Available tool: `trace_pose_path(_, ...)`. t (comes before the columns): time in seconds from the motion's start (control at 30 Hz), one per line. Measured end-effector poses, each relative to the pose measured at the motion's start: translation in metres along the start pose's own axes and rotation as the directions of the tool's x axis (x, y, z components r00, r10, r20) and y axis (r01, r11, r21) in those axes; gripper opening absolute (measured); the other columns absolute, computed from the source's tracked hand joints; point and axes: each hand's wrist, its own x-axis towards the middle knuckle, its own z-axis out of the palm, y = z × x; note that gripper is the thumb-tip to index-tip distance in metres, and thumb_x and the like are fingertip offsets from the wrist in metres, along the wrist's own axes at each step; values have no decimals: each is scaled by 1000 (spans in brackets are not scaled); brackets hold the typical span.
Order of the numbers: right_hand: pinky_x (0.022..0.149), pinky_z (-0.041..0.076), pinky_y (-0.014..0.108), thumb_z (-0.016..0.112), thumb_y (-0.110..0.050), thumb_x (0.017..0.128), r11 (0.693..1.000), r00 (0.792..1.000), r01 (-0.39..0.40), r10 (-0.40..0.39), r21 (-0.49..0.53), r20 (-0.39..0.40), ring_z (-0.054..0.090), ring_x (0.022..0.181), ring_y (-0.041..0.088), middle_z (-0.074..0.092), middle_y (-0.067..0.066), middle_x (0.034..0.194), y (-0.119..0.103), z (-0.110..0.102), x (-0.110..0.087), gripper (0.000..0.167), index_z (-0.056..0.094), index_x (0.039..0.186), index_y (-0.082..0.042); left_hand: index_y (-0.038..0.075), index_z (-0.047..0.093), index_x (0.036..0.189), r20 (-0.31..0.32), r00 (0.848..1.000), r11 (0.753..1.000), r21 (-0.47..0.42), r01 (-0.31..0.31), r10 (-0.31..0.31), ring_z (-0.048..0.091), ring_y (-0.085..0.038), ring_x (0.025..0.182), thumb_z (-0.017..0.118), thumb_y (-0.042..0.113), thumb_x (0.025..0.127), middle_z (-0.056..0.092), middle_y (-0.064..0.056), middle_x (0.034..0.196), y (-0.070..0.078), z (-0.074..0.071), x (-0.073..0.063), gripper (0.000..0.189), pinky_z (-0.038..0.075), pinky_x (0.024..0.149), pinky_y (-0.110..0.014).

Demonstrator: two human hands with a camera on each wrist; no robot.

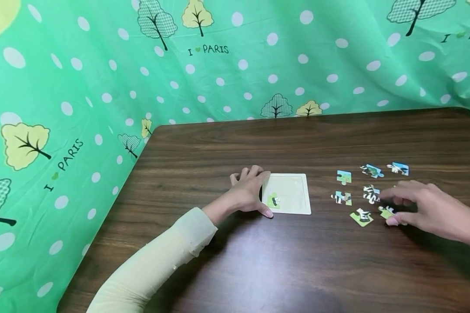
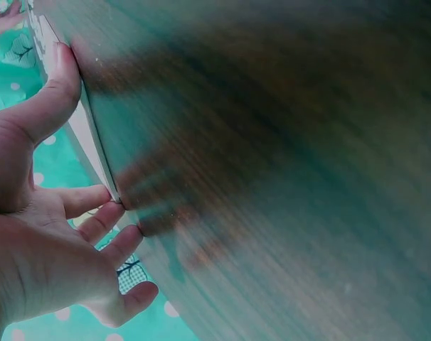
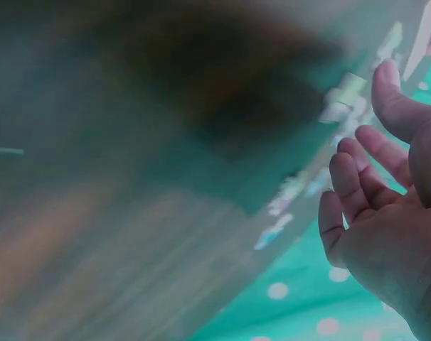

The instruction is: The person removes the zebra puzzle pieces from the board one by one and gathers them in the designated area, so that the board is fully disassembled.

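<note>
My left hand [image 1: 247, 191] holds a white square puzzle tray [image 1: 291, 182] at its left side, thumb at the near edge and index finger at the far corner. Inside the tray's near left corner lies one green puzzle piece [image 1: 273, 201]. My right hand [image 1: 424, 204] hovers over the loose pieces with thumb and fingers apart. Its thumb tip is right by a green-edged piece [image 1: 386, 212], and its fingers are close to a zebra-striped piece [image 1: 371, 194]. In the right wrist view a pale green piece [image 3: 347, 92] appears blurred near the thumb.
Several other pieces lie around, including a corner piece [image 1: 362, 217], a striped one [image 1: 341, 198], a green-blue one [image 1: 344, 177], a dark green one [image 1: 372, 171] and a blue one [image 1: 398, 168]. The brown wooden table [image 1: 203, 148] meets a green dotted curtain [image 1: 227, 82] behind and at left.
</note>
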Motion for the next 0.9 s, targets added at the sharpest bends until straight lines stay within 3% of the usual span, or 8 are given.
trace_pose_path(0.2, 62, 44, 22, 87, -16, 66, 994, 999, 37, -36, 103, -12, 54, 78, 5, 61, -10, 89, -35, 3, 49, 40, 72, 103, -14, 24, 33, 148, -1, 1000, 1000, 0, 2, -2, 30, -23, 125, 86, 55, 55, 31, 1, 146, -1, -1, 0, 111, 23, 99, -55)
trace_pose_path(0.4, 69, 46, 33, 81, -13, 76, 954, 993, 56, -83, 296, 81, 54, 82, 15, 60, -3, 90, -89, 26, 100, 38, 70, 112, -9, 24, 34, 148, -5, 1000, 1000, 0, -4, 4, 29, -23, 127, 86, 55, 55, 31, 1, 146, 1, 1, 3, 112, 22, 101, -57)
trace_pose_path(0.5, 77, 42, 39, 81, -14, 76, 940, 984, 65, -117, 335, 137, 52, 86, 17, 60, 0, 94, -109, 41, 118, 41, 69, 115, -7, 23, 32, 150, -6, 1000, 1000, 9, -1, 2, 29, -22, 127, 86, 55, 55, 30, 1, 146, 1, 1, 4, 114, 21, 102, -56)
trace_pose_path(0.7, 80, 35, 40, 83, -18, 74, 943, 961, 151, -210, 296, 180, 47, 87, 15, 57, 1, 97, -133, 65, 134, 47, 69, 118, -8, 23, 30, 151, 1, 1000, 1000, 13, 13, -13, 29, -22, 128, 85, 56, 56, 29, 2, 148, 1, 0, 3, 115, 22, 101, -55)
trace_pose_path(0.9, 76, 36, 36, 83, -17, 74, 937, 965, 149, -208, 316, 162, 47, 84, 15, 55, -2, 92, -137, 73, 136, 39, 72, 111, -12, 23, 31, 150, -5, 1000, 1000, 9, 19, -19, 29, -21, 127, 85, 56, 55, 30, 3, 147, -3, -1, 1, 115, 22, 101, -54)
